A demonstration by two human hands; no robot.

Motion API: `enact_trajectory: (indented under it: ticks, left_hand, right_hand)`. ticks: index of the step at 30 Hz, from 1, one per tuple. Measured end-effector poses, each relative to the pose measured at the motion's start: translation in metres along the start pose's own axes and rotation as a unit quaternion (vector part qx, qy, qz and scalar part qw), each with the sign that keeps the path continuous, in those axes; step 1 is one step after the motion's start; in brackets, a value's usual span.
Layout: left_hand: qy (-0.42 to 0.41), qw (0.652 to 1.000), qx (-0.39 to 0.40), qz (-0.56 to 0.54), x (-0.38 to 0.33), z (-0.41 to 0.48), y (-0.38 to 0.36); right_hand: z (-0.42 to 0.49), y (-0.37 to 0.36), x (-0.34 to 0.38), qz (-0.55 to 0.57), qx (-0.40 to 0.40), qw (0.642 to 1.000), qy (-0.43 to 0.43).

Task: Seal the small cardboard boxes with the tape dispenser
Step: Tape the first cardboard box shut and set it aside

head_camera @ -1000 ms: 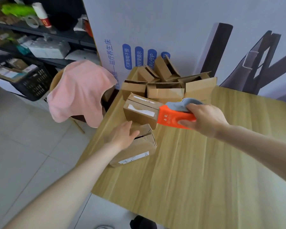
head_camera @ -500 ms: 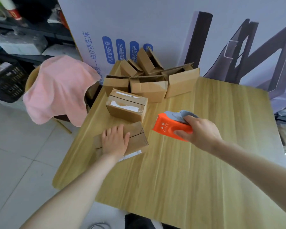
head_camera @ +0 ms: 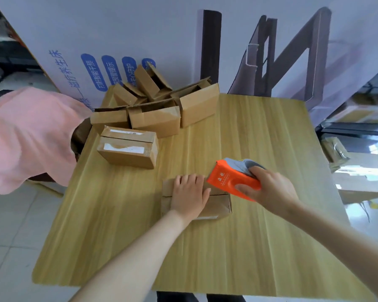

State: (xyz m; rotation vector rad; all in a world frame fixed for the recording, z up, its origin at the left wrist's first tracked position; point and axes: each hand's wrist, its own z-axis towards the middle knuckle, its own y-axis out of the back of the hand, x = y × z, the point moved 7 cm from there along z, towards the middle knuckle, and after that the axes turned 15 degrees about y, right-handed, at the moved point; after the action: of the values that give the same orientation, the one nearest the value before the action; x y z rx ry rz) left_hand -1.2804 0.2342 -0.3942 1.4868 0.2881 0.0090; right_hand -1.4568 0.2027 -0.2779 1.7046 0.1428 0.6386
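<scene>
A small cardboard box (head_camera: 218, 204) lies in the middle of the wooden table (head_camera: 260, 136), flaps closed. My left hand (head_camera: 189, 194) rests flat on its top, fingers spread. My right hand (head_camera: 268, 189) grips an orange tape dispenser (head_camera: 227, 179) with a grey roll cover, its front end over the box's right top edge. A closed box with white labels (head_camera: 128, 147) sits further back to the left. Several open small boxes (head_camera: 157, 105) are piled at the table's far left edge.
A pink cloth (head_camera: 26, 136) hangs over a chair left of the table. A large printed white panel (head_camera: 140, 35) stands behind the table. Packages and shelving (head_camera: 358, 153) sit on the right. Grey tiled floor lies to the left.
My left hand has dragged the box from the table's left side toward the middle. The right hand with the dispenser has come down to the box's right top edge.
</scene>
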Motion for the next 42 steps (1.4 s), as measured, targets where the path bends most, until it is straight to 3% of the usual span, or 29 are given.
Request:
enact_trajectory:
  ticks: [3, 6, 9, 12, 17, 20, 23, 25, 28, 36, 42]
  left_hand:
    - [-0.048, 0.998, 0.004, -0.033, -0.038, -0.003, -0.003]
    - [-0.044, 0.997, 0.020, -0.065, -0.045, 0.000, -0.005]
    - [0.002, 0.975, 0.074, -0.208, -0.035, 0.009, 0.006]
    - [0.117, 0.910, 0.100, -0.386, -0.018, 0.019, 0.041]
    - [0.229, 0.738, 0.248, -0.584, -0.017, 0.020, 0.091]
    - [0.216, 0.703, 0.323, -0.595, -0.025, 0.011, 0.112]
    - [0.191, 0.673, 0.346, -0.626, -0.031, 0.005, 0.130]
    - [0.179, 0.675, 0.335, -0.633, -0.030, 0.004, 0.139]
    - [0.184, 0.711, 0.307, -0.606, -0.026, 0.003, 0.141]
    - [0.282, 0.705, 0.270, -0.592, -0.008, 0.004, 0.134]
    - [0.345, 0.733, 0.202, -0.550, 0.016, 0.026, 0.134]
  right_hand:
    - [-0.013, 0.006, -0.017, 0.005, -0.006, 1.000, -0.019]
    - [-0.024, 0.011, -0.031, 0.014, -0.014, 0.999, -0.035]
    - [-0.032, 0.021, -0.036, 0.040, -0.029, 0.998, -0.042]
    - [-0.037, 0.034, -0.037, 0.088, -0.059, 0.994, -0.040]
    - [-0.041, 0.049, -0.022, 0.182, -0.081, 0.980, -0.015]
    - [-0.039, 0.050, -0.014, 0.217, -0.079, 0.973, 0.001]
    - [-0.035, 0.048, -0.008, 0.218, -0.064, 0.974, 0.015]
    - [-0.031, 0.048, -0.004, 0.210, -0.052, 0.976, 0.020]
    - [-0.027, 0.047, 0.003, 0.210, -0.040, 0.976, 0.028]
    - [-0.019, 0.046, 0.018, 0.203, -0.017, 0.979, 0.031]
    - [-0.002, 0.056, 0.042, 0.134, -0.016, 0.991, -0.007]
